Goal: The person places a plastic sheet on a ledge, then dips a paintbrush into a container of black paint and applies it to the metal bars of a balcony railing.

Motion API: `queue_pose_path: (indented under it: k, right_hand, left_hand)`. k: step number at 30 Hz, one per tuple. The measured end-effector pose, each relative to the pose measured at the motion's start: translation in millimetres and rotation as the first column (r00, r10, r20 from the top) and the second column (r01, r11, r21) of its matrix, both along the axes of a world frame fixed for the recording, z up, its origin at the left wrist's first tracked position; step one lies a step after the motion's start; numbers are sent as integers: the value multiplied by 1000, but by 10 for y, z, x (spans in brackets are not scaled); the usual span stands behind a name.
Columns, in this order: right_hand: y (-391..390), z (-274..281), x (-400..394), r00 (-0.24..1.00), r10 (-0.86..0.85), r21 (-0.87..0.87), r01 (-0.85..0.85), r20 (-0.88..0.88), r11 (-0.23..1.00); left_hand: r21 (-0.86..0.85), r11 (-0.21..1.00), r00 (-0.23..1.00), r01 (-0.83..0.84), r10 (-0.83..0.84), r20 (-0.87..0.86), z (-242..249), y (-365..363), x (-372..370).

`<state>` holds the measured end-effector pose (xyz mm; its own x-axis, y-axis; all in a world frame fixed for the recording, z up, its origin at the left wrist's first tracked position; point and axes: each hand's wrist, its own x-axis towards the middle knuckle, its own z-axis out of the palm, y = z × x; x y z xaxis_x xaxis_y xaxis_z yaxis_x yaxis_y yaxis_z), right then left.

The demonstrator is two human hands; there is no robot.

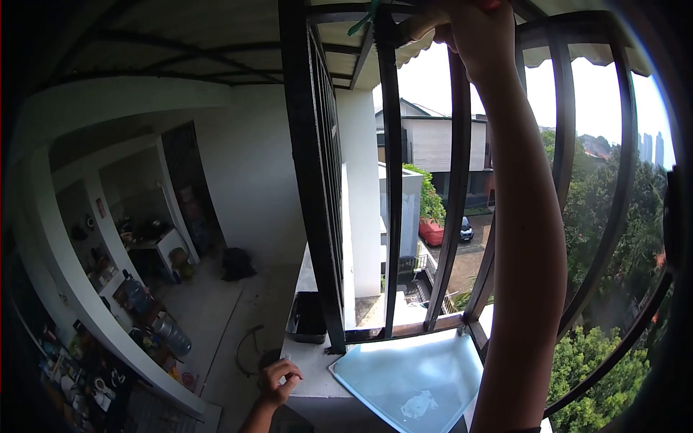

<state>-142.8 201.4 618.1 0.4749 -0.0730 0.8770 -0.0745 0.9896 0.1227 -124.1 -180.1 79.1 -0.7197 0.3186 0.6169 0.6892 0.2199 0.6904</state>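
My right hand (480, 43) is raised to the top of the dark metal window bars, closed around a brush (422, 25) with a pale handle. The dark bristle end meets an upright bar (388, 108); my arm crosses in front of other bars. Low down, my left hand (278, 381) hangs beside the ledge with its fingers curled, and nothing shows in them. To its right a light blue sheet (404, 375) with a white smear lies on the ledge (317, 375). A black tray (309, 319) stands on the ledge behind the left hand.
A green strip (364, 18) is tied near the top of the bars. Below on the left are a tiled floor (216, 325), water bottles (172, 336), a black bag (238, 263) and kitchen clutter. Outside the bars are trees, houses and a red car (432, 232).
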Motion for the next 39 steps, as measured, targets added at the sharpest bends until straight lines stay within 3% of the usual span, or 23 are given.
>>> queue_pose_path:
  k: [19, 22, 26, 39]
  right_hand:
    - [424, 470, -140, 969, 88, -2, -90, 231, 996]
    - [123, 260, -111, 956, 110, -10, -112, 273, 994]
    - [415, 377, -99, 935, 134, -10, -138, 328, 990]
    - [115, 132, -44, 834, 210, -41, -221, 510, 974]
  left_hand:
    - [19, 999, 999, 29, -30, 35, -128, 36, -36]
    - [17, 1000, 1000, 20, -21, 12, -103, 22, -27]
    - [25, 999, 1000, 21, -22, 21, -153, -9, -5]
    - [70, 997, 997, -19, 13, 77, -60, -21, 116]
